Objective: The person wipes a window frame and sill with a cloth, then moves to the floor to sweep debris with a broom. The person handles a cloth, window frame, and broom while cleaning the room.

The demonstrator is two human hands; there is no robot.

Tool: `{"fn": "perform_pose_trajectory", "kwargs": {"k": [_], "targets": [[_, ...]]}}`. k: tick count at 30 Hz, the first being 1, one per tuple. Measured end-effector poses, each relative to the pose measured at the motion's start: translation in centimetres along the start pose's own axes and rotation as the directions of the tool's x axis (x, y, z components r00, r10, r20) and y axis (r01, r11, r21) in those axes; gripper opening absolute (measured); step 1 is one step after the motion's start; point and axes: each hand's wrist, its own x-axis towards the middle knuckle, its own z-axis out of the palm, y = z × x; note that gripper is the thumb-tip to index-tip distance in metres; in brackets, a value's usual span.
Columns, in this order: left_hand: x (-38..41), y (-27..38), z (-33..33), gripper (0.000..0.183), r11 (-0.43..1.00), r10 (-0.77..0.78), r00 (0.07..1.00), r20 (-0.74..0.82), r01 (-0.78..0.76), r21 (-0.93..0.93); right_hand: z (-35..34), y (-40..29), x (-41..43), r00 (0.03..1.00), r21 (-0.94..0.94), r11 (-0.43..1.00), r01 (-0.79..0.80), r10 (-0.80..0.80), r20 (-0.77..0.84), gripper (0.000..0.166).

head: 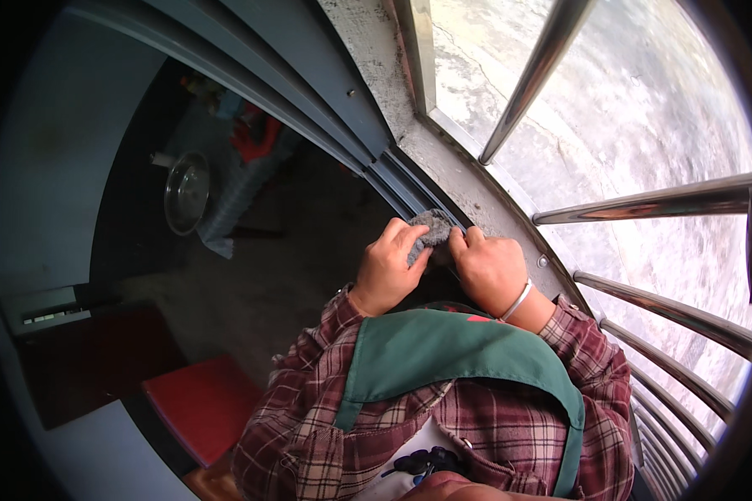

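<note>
A bunched grey cloth (437, 227) lies against the dark metal sliding track (407, 185) in front of me. Its near edge is pinched between the thumb and fingers of my left hand (390, 266). Just to the right, my right hand (492, 266) is curled, with its thumb and forefinger at the cloth's right side by the track's outer edge. What those fingertips grip, if anything, is hidden. A light-coloured bangle circles the right wrist.
Stainless steel bars (645, 199) rise along the right, beyond a rough concrete sill (438, 153). The dark sliding frame (313, 81) stands at upper left. Inside are a round see-through lid or bowl (188, 194), a red glove (254, 138) and a red flat-topped object (203, 404).
</note>
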Motion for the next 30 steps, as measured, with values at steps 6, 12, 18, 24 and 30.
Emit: {"fn": "perform_pose_trajectory", "kwargs": {"k": [6, 12, 18, 24, 30], "targets": [[3.2, -2.6, -1.1, 0.019, 0.98, -0.01, 0.994, -0.108, 0.031, 0.195, 2.7, 0.5, 8.4, 0.989, 0.046, 0.992, 0.118, -0.113, -0.094, 0.012], [2.7, -2.5, -2.4, 0.024, 0.991, -0.018, 0.996, -0.086, 0.029, 0.131, 2.1, -0.1, 7.5, 0.997, 0.046, 0.996, 0.08, -0.08, 0.006, 0.012], [2.0, -1.5, -0.9, 0.023, 0.998, -0.042, 0.998, -0.049, 0.044, 0.045, 0.5, -0.6, 2.0, 0.997, -0.037, 0.998, 0.045, -0.042, 0.065, 0.017], [5.3, -4.0, -2.4, 0.017, 0.969, 0.01, 0.989, -0.146, 0.026, 0.244, 3.6, -1.7, 9.1, 0.994, -0.131, 0.991, 0.027, -0.041, -0.103, 0.013], [5.3, -4.3, -2.4, 0.02, 0.951, -0.007, 0.989, -0.145, 0.052, 0.306, 5.0, -2.2, 10.7, 0.995, -0.04, 0.999, -0.014, 0.01, -0.101, 0.011]]}}
